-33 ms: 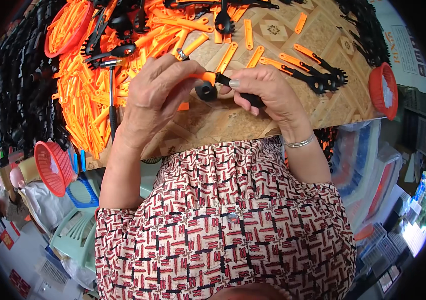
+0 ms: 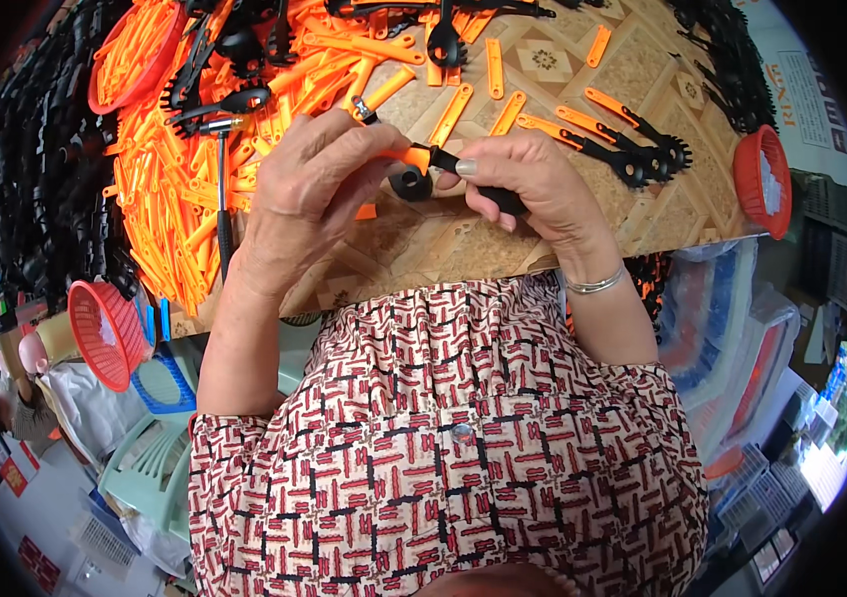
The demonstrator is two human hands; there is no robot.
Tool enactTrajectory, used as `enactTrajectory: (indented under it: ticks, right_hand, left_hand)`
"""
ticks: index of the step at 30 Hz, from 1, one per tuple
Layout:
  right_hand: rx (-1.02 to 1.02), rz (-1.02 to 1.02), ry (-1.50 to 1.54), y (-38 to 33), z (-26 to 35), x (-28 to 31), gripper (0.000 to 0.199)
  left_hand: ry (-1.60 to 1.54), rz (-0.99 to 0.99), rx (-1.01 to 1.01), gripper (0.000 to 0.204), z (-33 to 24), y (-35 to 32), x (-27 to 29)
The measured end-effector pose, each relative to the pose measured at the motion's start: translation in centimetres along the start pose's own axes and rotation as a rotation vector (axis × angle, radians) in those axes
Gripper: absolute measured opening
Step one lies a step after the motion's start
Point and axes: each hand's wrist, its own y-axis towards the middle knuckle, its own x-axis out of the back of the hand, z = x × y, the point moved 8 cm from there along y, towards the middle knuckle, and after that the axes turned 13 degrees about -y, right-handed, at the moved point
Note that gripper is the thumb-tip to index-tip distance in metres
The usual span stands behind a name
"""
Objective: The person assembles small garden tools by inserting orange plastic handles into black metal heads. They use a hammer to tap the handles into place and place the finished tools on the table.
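Over the table's near part, my left hand (image 2: 309, 189) is closed on an orange handle (image 2: 417, 156). Only the handle's end shows past my fingertips, meeting a dark shaft. That shaft belongs to a black utensil piece (image 2: 499, 198) pinched between the thumb and fingers of my right hand (image 2: 535, 189); its far end is partly covered by the palm. Just below the join sits a round black part with a hole (image 2: 410, 183). Right of my hands lie several black slotted, toothed spoons (image 2: 632, 167) with orange handles on them.
Loose orange handles (image 2: 170, 199) form a big pile at left, with a hammer (image 2: 223, 189) across it. Black utensil parts (image 2: 40, 179) heap beyond. Red baskets stand at the back left (image 2: 135, 60), near left (image 2: 108, 335) and right edge (image 2: 763, 181). Single orange handles (image 2: 494, 70) are scattered ahead.
My left fingers have shifted slightly right along the orange handle, and its end looks a little turned at the join. My right hand stays almost still.
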Motion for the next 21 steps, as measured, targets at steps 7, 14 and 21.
enactTrajectory:
  ticks: [7,14,21]
  right_hand:
    - [-0.047,0.085,-0.010,0.0,-0.6,-0.4,0.026]
    - [-0.066,0.159,-0.129,-0.3,-1.1,-0.6,0.025]
    - [-0.101,0.164,-0.045,-0.5,-1.3,-1.3,0.025]
  left_hand:
    - [0.035,0.020,-0.097,0.024,-0.7,-0.4,0.0]
    - [-0.052,0.035,0.047,0.017,-0.8,-1.3,-0.8]
    - [-0.162,0.025,0.119,0.015,0.2,-1.7,-0.7]
